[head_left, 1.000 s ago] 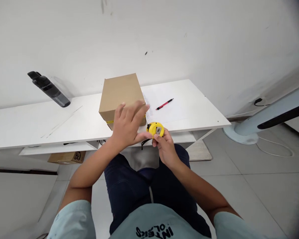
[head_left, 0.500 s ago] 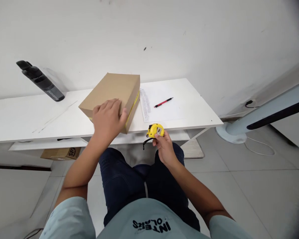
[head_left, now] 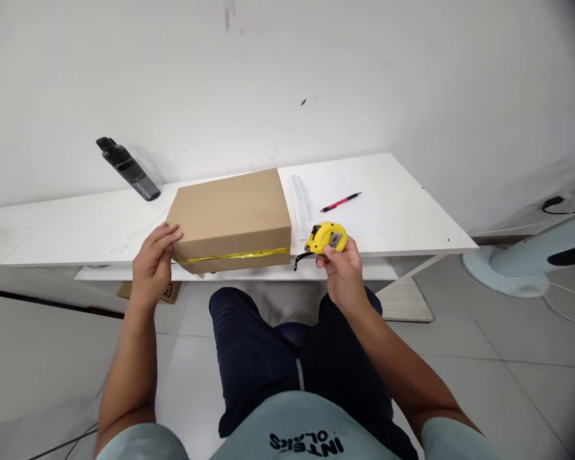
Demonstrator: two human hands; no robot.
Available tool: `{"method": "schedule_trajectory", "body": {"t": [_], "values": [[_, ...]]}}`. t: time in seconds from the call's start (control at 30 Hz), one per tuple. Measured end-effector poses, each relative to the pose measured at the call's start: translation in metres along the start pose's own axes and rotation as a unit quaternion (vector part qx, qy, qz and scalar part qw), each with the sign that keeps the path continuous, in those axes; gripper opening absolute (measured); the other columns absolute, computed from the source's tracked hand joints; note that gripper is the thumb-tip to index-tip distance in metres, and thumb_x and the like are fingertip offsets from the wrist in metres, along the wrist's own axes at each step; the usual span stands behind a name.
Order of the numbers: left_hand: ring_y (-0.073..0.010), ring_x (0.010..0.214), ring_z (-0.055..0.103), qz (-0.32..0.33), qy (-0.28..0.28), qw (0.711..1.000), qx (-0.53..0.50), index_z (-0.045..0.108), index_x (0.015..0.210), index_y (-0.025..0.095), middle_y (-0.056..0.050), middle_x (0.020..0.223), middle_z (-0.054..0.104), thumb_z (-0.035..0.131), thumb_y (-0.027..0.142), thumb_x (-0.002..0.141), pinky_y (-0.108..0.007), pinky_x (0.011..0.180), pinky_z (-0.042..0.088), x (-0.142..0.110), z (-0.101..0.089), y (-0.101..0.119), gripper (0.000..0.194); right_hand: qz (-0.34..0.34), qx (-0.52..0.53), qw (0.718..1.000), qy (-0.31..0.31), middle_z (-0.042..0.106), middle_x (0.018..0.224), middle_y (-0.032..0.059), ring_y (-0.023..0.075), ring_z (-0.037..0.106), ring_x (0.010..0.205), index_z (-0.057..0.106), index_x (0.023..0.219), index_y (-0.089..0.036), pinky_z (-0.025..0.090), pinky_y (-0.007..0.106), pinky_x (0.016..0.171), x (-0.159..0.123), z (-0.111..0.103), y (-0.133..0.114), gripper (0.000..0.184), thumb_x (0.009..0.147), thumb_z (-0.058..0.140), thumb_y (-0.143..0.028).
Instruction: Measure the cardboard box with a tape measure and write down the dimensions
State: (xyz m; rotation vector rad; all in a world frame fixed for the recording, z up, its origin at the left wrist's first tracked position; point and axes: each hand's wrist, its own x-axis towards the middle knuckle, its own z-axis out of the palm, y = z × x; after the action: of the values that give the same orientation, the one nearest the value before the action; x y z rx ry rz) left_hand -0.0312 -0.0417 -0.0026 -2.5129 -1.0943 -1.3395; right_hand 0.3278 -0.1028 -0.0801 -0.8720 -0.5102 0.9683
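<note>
A brown cardboard box (head_left: 230,207) lies on the white shelf, its long side toward me with a strip of yellow tape along it. My left hand (head_left: 154,259) grips the box's near left corner, fingers on its left end and the thumb lower down, partly hidden. In my right hand (head_left: 342,265) is a yellow tape measure (head_left: 326,236) with a black wrist strap, held just off the shelf's front edge to the right of the box. No blade is seen drawn out. Behind it lie a sheet of paper (head_left: 359,220) with writing and a red and black pen (head_left: 340,202).
A dark bottle (head_left: 130,169) stands at the back left by the wall. The white shelf (head_left: 416,220) has a lower board beneath it. Under that sits another carton (head_left: 172,292). A pale blue stand (head_left: 512,265) with cables is on the floor at right.
The box has turned so its taped long side faces me. My left hand has gone from its top to the left corner. The tape measure has risen slightly rightward, and the view has shifted.
</note>
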Motion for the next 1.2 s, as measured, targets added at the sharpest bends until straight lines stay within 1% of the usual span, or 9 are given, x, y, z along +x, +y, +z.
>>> {"method": "schedule_trajectory", "body": {"t": [0.27,0.37,0.43,0.57,0.67,0.8,1.0,1.1,1.2], "values": [[-0.0265,0.145,0.051,-0.005,0.045,0.999,-0.029,0.062,0.135,0.034,-0.009,0.153,0.053,0.049,0.032,0.106,-0.054,0.121,0.041,0.014,0.043,-0.006,0.031,-0.043,0.001,0.999,0.004,0.064,0.096,-0.0017,0.0091,0.053,0.064,0.062,0.108,-0.025,0.045,0.022,0.052,-0.008,0.002,-0.007,0.045,0.067,0.078,-0.031],[-0.035,0.16,0.023,0.013,0.092,0.996,0.007,0.032,0.158,0.036,-0.014,0.173,0.017,0.059,0.042,0.1,-0.063,0.124,0.031,0.007,0.065,0.023,0.065,-0.076,0.011,0.997,0.025,0.063,0.095,-0.0013,0.0096,0.054,0.065,0.062,0.107,-0.025,0.045,0.021,0.051,-0.011,0.0,-0.015,0.044,0.067,0.079,-0.031],[-0.0363,0.162,0.013,0.072,0.125,0.989,0.037,0.021,0.163,0.036,-0.013,0.174,0.01,0.065,0.045,0.096,-0.066,0.126,0.025,-0.002,0.077,0.054,0.081,-0.103,0.009,0.994,0.03,0.063,0.096,-0.0009,0.0098,0.054,0.066,0.062,0.109,-0.025,0.046,0.021,0.052,-0.016,-0.002,-0.019,0.044,0.069,0.08,-0.03],[-0.0279,0.141,0.055,0.224,0.081,0.971,0.037,0.045,0.15,0.033,-0.011,0.154,0.053,0.069,0.043,0.094,-0.056,0.123,0.037,-0.012,0.097,0.119,0.063,-0.127,-0.014,0.992,-0.013,0.064,0.097,-0.0008,0.0108,0.054,0.065,0.061,0.116,-0.028,0.049,0.023,0.052,-0.034,-0.006,-0.023,0.047,0.074,0.083,-0.033],[-0.021,0.115,0.072,0.268,0.028,0.963,0.022,0.057,0.135,0.028,-0.007,0.121,0.076,0.07,0.04,0.095,-0.046,0.115,0.047,-0.004,0.106,0.14,0.044,-0.085,-0.029,0.991,-0.1,0.065,0.099,0.0003,0.0133,0.058,0.069,0.058,0.126,-0.032,0.053,0.024,0.054,-0.051,-0.007,-0.021,0.053,0.079,0.083,-0.037],[-0.0147,0.089,0.077,0.289,0.029,0.957,0.002,0.063,0.122,0.026,0.0,0.099,0.081,0.068,0.033,0.097,-0.038,0.103,0.055,0.009,0.105,0.139,0.027,-0.021,-0.022,0.98,-0.196,0.065,0.101,0.0008,0.0131,0.057,0.07,0.058,0.131,-0.034,0.055,0.026,0.057,-0.063,-0.007,-0.015,0.052,0.085,0.08,-0.038],[-0.0145,0.09,0.078,0.299,0.036,0.952,0.054,0.063,0.121,0.019,-0.007,0.107,0.082,0.066,0.013,0.094,-0.036,0.1,0.058,0.015,0.083,0.131,0.029,-0.06,-0.034,0.978,-0.195,0.067,0.109,-0.0003,0.0116,0.06,0.075,0.06,0.13,-0.037,0.055,0.024,0.063,-0.057,0.002,-0.021,0.053,0.083,0.083,-0.029],[-0.0148,0.093,0.078,0.256,0.079,0.96,0.084,0.061,0.122,0.021,-0.005,0.108,0.082,0.065,0.01,0.091,-0.033,0.093,0.061,0.021,0.069,0.108,0.032,-0.08,-0.035,0.983,-0.162,0.066,0.107,0.0,0.013,0.062,0.078,0.06,0.128,-0.034,0.056,0.025,0.063,-0.042,0.006,-0.032,0.054,0.08,0.083,-0.028],[-0.0174,0.093,0.077,0.182,0.148,0.96,0.153,0.062,0.12,0.021,-0.003,0.105,0.082,0.066,0.012,0.091,-0.034,0.087,0.059,0.025,0.055,0.061,0.031,-0.117,-0.042,0.988,-0.096,0.063,0.103,-0.0003,0.0135,0.06,0.078,0.061,0.12,-0.031,0.053,0.024,0.059,-0.016,0.004,-0.046,0.048,0.076,0.082,-0.027]]}}
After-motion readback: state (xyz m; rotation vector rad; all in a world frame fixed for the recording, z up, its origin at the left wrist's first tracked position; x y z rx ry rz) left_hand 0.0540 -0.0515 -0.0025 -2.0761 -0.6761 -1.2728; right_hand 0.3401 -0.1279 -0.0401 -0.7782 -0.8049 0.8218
